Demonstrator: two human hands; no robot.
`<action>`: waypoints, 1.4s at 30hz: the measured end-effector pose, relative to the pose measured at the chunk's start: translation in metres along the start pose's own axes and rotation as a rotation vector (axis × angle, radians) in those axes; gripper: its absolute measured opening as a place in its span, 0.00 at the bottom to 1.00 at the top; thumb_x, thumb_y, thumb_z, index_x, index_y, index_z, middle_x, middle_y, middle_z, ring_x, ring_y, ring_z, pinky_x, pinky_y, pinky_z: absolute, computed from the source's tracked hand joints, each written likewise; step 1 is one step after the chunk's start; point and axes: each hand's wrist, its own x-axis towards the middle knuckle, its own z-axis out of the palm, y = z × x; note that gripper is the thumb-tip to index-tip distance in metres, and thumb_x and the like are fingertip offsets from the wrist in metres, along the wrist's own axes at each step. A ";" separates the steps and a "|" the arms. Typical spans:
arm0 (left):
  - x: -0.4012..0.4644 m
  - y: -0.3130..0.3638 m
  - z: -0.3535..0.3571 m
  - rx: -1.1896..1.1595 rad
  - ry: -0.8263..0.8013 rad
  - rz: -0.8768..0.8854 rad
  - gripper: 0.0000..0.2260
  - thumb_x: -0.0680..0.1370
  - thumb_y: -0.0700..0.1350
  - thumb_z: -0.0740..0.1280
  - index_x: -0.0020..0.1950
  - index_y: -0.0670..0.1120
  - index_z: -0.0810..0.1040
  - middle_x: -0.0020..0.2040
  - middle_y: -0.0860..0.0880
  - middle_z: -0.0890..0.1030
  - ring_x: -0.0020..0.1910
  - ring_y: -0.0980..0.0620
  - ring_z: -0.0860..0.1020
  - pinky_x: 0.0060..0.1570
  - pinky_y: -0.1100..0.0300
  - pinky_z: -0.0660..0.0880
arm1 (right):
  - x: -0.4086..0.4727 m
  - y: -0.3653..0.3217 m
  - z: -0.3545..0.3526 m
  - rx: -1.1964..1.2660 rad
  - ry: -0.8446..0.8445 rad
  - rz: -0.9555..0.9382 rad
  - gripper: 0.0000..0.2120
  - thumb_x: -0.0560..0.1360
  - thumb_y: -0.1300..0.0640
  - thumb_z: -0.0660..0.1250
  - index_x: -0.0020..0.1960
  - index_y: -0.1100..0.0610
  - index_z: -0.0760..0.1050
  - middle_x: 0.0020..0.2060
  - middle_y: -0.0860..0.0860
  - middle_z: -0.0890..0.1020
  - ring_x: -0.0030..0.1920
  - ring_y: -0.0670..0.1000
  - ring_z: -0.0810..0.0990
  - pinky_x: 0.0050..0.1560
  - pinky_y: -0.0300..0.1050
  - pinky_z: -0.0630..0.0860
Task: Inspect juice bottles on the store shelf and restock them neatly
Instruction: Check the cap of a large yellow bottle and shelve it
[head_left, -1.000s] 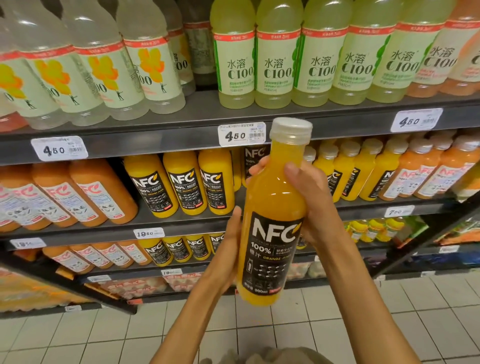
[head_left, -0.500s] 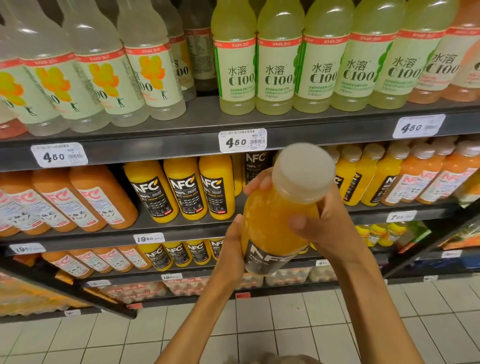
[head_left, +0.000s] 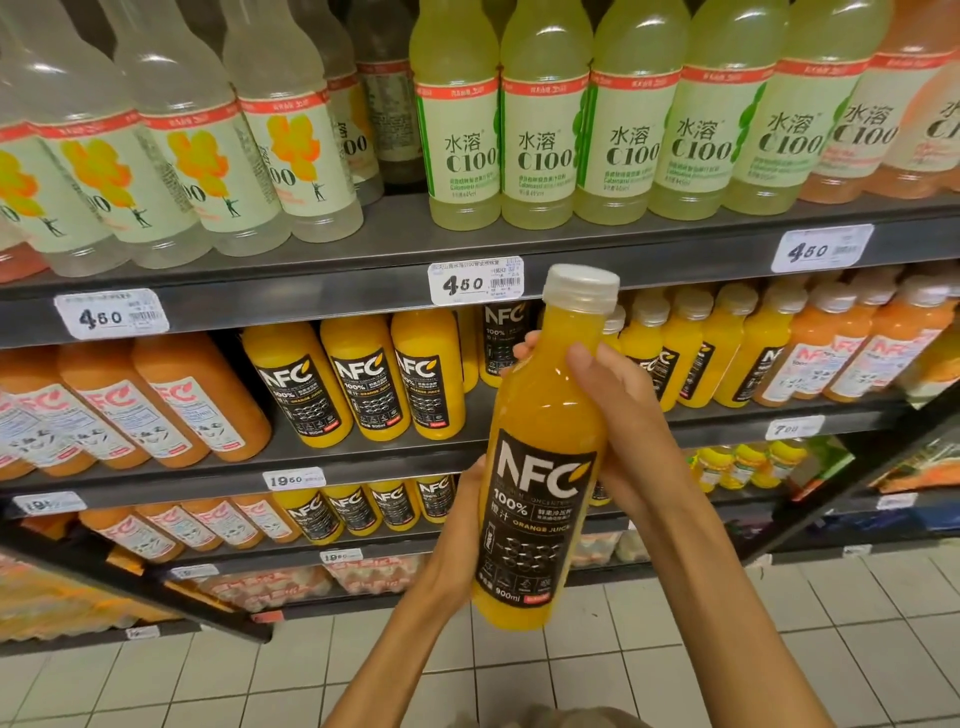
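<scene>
An NFC orange juice bottle (head_left: 545, 452) with a white cap and black label stands upright in front of the shelves, label facing me. My right hand (head_left: 613, 415) grips its upper body from the right, thumb across the front. My left hand (head_left: 467, 519) holds its lower left side, fingers hidden behind the bottle. On the middle shelf (head_left: 363, 467) behind it stand three matching NFC bottles (head_left: 363, 384), with a gap to their right where one more NFC bottle (head_left: 501, 332) sits further back.
The top shelf (head_left: 322, 291) carries pale C100 bottles (head_left: 540, 130). Smaller yellow NFC bottles (head_left: 691, 353) and orange-pink ones (head_left: 841, 353) fill the middle shelf's right; large orange ones (head_left: 171, 400) its left. Lower shelves hold more bottles. White tiled floor (head_left: 727, 649) lies below.
The bottle was tipped with its cap toward me half a second ago; now it is back upright with the label facing me. Both hands kept their hold.
</scene>
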 end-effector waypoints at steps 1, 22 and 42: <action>-0.002 0.000 -0.001 -0.012 -0.013 -0.025 0.20 0.74 0.60 0.52 0.47 0.59 0.84 0.47 0.50 0.85 0.46 0.53 0.84 0.41 0.63 0.79 | 0.003 0.000 -0.005 0.039 -0.019 0.038 0.17 0.70 0.45 0.69 0.55 0.52 0.80 0.54 0.54 0.83 0.57 0.57 0.81 0.51 0.49 0.79; -0.024 0.017 0.011 -0.090 -0.167 -0.284 0.22 0.65 0.60 0.65 0.55 0.51 0.76 0.46 0.49 0.86 0.45 0.51 0.84 0.43 0.57 0.81 | 0.035 0.049 -0.054 0.411 0.134 0.505 0.22 0.73 0.42 0.65 0.51 0.61 0.81 0.50 0.59 0.84 0.50 0.58 0.83 0.46 0.52 0.81; -0.032 0.012 0.013 -0.112 -0.109 -0.364 0.28 0.64 0.55 0.72 0.62 0.45 0.74 0.53 0.43 0.84 0.49 0.46 0.83 0.45 0.53 0.80 | 0.031 0.060 -0.050 0.476 0.125 0.547 0.18 0.69 0.45 0.68 0.47 0.61 0.79 0.45 0.58 0.83 0.46 0.59 0.84 0.44 0.51 0.81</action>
